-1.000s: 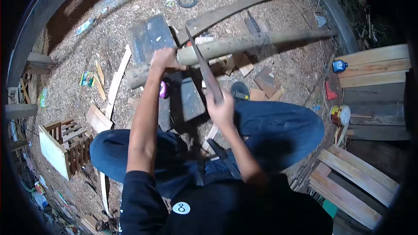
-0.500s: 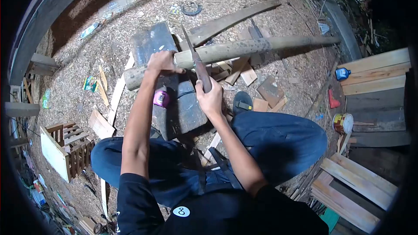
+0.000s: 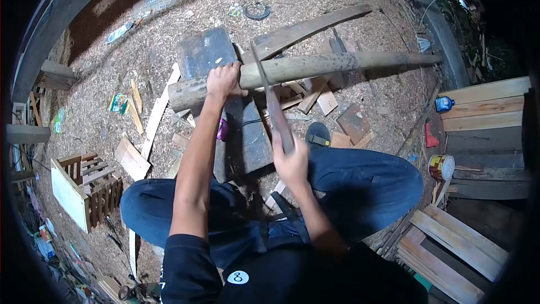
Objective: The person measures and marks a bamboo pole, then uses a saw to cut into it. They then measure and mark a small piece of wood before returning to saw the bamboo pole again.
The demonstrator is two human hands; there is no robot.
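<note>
A long round wooden pole [image 3: 301, 67] lies across a dark, flat wooden block [image 3: 247, 145] on the ground. My left hand [image 3: 223, 79] is closed over the pole near its left end, thumb side toward the blade. In my right hand [image 3: 292, 163] is a saw [image 3: 274, 110], gripped at its handle and seen nearly edge-on. Its narrow blade crosses the pole just right of my left hand, tip pointing away from me. Partly hidden behind my left forearm, a small magenta object [image 3: 223, 129] rests on the block.
Wood chips and offcuts cover the ground. A flat plank [image 3: 315, 28] lies beyond the pole. At left stands a slatted wooden crate [image 3: 84, 191]; at right are a paint can [image 3: 441, 167], a blue container [image 3: 444, 104] and stacked boards [image 3: 484, 101]. A sandal [image 3: 318, 134] shows by my right knee.
My right hand has drawn the saw back toward me and slightly right, its blade still across the pole. My left hand stays on the pole; the whole view has shifted a little.
</note>
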